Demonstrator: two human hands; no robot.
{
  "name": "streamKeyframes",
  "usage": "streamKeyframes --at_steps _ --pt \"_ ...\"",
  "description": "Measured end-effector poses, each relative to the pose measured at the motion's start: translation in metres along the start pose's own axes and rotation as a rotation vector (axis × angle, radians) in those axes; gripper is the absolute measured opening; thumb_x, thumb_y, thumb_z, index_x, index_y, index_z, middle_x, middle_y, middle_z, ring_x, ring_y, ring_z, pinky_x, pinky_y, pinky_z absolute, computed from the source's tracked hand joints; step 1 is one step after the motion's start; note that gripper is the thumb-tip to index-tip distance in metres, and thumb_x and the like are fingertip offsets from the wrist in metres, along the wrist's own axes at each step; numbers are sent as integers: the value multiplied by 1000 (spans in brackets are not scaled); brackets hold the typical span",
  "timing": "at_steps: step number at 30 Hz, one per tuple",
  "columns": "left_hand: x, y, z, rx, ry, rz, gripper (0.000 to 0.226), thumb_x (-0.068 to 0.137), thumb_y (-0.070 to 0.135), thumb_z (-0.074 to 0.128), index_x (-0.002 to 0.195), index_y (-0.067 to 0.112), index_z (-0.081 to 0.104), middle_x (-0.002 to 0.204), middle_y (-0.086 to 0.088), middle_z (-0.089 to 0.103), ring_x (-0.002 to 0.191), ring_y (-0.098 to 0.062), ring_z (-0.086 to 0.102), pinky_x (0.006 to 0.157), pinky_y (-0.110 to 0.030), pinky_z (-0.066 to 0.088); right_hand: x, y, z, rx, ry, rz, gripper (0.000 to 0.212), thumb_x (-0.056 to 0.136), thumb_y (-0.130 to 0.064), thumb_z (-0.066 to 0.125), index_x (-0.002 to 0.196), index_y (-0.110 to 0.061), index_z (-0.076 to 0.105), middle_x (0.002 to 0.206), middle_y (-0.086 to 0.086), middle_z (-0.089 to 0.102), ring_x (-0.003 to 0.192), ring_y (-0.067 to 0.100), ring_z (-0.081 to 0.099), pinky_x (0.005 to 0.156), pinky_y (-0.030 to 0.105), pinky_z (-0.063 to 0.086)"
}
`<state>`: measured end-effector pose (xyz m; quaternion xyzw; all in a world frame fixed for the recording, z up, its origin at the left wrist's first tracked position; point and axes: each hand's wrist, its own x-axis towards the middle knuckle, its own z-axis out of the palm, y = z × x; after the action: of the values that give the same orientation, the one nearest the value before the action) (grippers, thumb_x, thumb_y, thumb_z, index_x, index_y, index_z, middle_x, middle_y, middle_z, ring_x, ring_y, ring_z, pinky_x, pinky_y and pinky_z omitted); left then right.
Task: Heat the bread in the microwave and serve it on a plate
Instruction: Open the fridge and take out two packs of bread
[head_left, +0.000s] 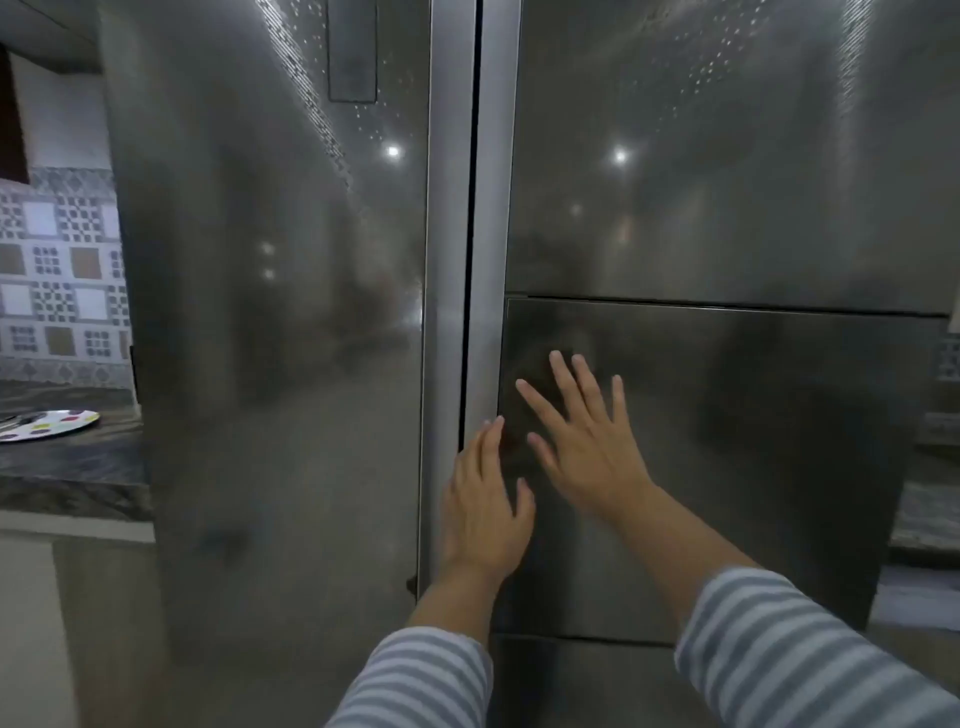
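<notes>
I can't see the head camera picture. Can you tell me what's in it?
Two open hands, the left hand and right hand, reach flat toward a shiny steel fridge with closed doors. A spotted plate sits on the dark counter at the left.

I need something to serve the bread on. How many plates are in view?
1: a spotted plate on the dark counter at far left, cut by the frame edge. Others may be out of view.

You face a steel two-door fridge (291, 322). Your right hand (584, 441) lies flat, fingers spread, on the right door's inset panel (753, 441); your left hand (485, 499) rests at the door seam. A spotted plate (52, 423) sits on the desk (72, 462) at left.
</notes>
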<state>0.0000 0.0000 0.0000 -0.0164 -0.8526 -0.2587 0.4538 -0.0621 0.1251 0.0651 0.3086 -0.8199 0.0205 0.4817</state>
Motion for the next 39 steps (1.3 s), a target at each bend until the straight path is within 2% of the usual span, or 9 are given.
streamKeyframes --at_steps 3,5,8,10,13,16,25,31,39 --pt "12 -6 26 -52 42 -96 78 90 35 54 151 31 4 156 3 18 139 -12 28 109 -33 35 16 10 20 -59 37 -140 55 94 -43 35 148 -32 28 160 14 12 148 32 6 113 64 12" --pt "15 -9 44 -102 24 -134 86 91 39 55 149 36 -8 155 2 17 136 -13 32 106 -33 39 24 15 36 -96 50 -227 55 95 -42 37 149 -34 26 160 13 9 148 32 4 113 65 9" --pt "17 -11 66 -136 23 -160 96 91 37 57 140 46 -26 144 -5 23 115 -16 49 92 -34 50 32 20 54 -139 86 -270 55 97 -43 39 149 -37 24 161 12 9 148 33 4 112 66 8" --pt "20 -12 77 -99 47 -188 100 91 35 57 135 50 -31 136 -4 23 103 -16 52 86 -36 53 33 22 60 -154 120 -271 54 98 -43 38 150 -37 23 161 11 9 148 33 5 112 66 6" --pt "18 -12 84 -93 93 -205 99 91 33 59 141 46 -25 128 1 24 96 -14 53 83 -33 54 34 21 62 -157 161 -287 54 99 -43 34 150 -36 20 161 10 9 147 33 6 112 66 4" --pt "16 -13 82 -108 66 -230 95 92 33 58 143 40 -21 131 -4 29 102 -11 50 90 -24 46 35 20 63 -150 165 -287 54 99 -43 34 151 -36 18 161 9 9 147 34 6 112 66 4" --pt "19 -9 69 -52 -27 -279 95 92 36 57 138 37 -26 132 -9 36 105 -18 53 81 -23 37 32 21 57 -164 113 -289 56 98 -47 34 151 -36 17 161 7 7 148 31 5 113 64 5" --pt "20 -5 65 -62 -33 -310 95 92 38 57 134 41 -28 133 -9 37 109 -19 53 87 -30 45 33 43 52 -180 116 -335 62 94 -57 35 151 -36 19 161 5 8 149 24 6 115 59 8" --pt "0 15 48 45 -22 -324 93 92 45 54 134 42 -29 125 -8 40 98 -19 54 78 -32 48 20 45 31 -178 161 -371 63 95 -59 34 151 -37 15 160 7 11 148 26 6 114 61 10"
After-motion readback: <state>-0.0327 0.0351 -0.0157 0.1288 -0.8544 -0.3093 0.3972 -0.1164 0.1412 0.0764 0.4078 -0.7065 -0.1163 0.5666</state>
